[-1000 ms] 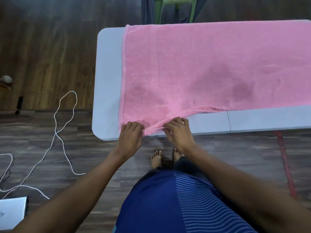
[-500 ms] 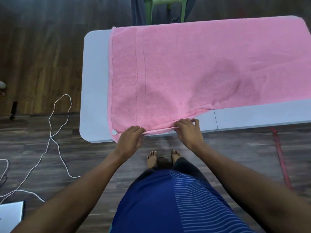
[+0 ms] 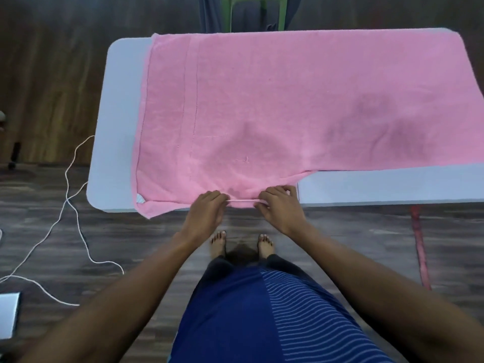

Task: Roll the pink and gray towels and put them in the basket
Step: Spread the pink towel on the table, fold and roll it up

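Note:
A large pink towel (image 3: 262, 106) lies spread flat over the grey table (image 3: 120, 106), its left near corner hanging over the front edge. My left hand (image 3: 207, 208) and my right hand (image 3: 280, 205) both pinch the towel's near hem at the table's front edge, a short stretch of hem pulled taut between them. No gray towel and no basket are in view.
A white cable (image 3: 70, 205) loops across the wooden floor at the left, near a white flat object (image 3: 7, 315) at the lower left. A green chair (image 3: 254, 11) stands behind the table. A red strip (image 3: 419, 242) lies on the floor at the right.
Both hands have slid rightward along the towel's near hem while still pinching it. The left near corner now hangs free over the table's edge.

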`<state>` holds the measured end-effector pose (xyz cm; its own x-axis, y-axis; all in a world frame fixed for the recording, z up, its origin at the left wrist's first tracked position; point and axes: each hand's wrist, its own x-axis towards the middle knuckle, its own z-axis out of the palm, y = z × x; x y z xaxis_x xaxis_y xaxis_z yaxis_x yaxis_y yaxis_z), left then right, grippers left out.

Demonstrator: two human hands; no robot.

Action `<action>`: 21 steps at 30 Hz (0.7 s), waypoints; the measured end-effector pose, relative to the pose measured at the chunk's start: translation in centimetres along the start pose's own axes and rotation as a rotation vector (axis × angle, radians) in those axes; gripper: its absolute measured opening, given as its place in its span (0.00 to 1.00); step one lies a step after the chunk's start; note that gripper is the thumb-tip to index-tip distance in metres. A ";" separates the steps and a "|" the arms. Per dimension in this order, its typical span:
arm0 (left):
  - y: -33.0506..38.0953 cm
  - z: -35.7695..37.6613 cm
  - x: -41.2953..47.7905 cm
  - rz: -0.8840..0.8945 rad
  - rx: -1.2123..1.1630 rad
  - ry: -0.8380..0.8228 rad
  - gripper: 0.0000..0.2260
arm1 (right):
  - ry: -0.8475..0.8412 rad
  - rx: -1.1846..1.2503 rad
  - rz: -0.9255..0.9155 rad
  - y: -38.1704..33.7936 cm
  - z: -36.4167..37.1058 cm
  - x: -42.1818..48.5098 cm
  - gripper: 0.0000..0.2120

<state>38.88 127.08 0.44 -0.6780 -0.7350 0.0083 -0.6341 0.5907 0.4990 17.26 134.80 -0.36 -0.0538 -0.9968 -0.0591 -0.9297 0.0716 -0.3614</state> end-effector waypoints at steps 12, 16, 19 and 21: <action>9.0 5.7 1.7 0.002 0.010 -0.151 0.20 | 0.028 0.036 0.045 6.4 -2.6 -4.0 0.08; 11.2 6.6 4.0 0.055 -0.085 -0.107 0.07 | 0.028 -0.015 0.108 7.7 -3.7 -5.1 0.08; 9.9 5.9 4.3 0.133 -0.045 -0.155 0.04 | -0.051 -0.092 0.176 9.9 -5.0 -6.2 0.11; 9.4 5.7 4.1 0.154 -0.030 -0.165 0.04 | -0.077 -0.118 0.215 11.3 -5.8 -6.9 0.10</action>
<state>28.03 131.52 0.27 -0.8189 -0.5714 -0.0539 -0.5089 0.6794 0.5286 5.05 142.26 1.35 -0.2307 -0.9533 -0.1950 -0.9363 0.2720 -0.2220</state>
